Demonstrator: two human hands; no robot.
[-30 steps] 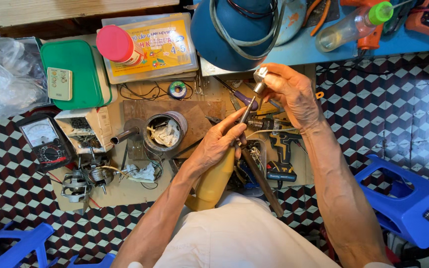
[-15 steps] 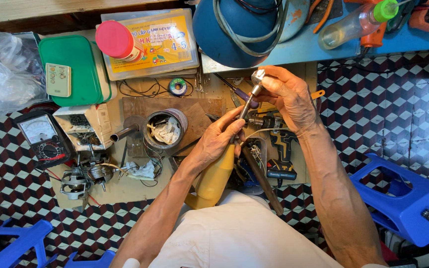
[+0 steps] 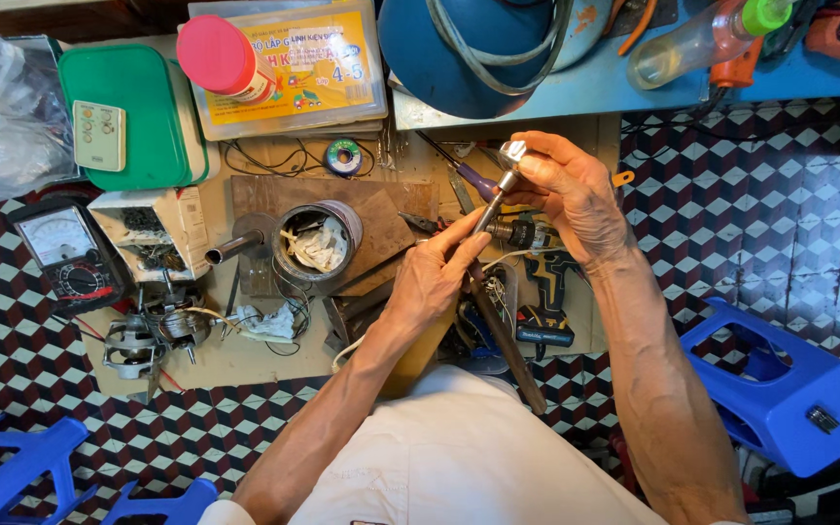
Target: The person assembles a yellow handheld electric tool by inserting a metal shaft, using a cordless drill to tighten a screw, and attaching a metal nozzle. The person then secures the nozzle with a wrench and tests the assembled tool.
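A silver metal rod [image 3: 496, 194] with a shiny knob end sits between the left hand [image 3: 435, 282] and the right hand [image 3: 571, 194]. The floor [image 3: 760, 224] carries a cube pattern in red, black and white. The stool [image 3: 780, 389] is bright blue. The tray [image 3: 138, 107] is green, and the can lid [image 3: 211, 53] is pink. A yellow printed sheet shows inside the clear box [image 3: 313, 63]. The meter [image 3: 70, 255] is black with a white dial. The screwdriver [image 3: 473, 178] has a purple handle.
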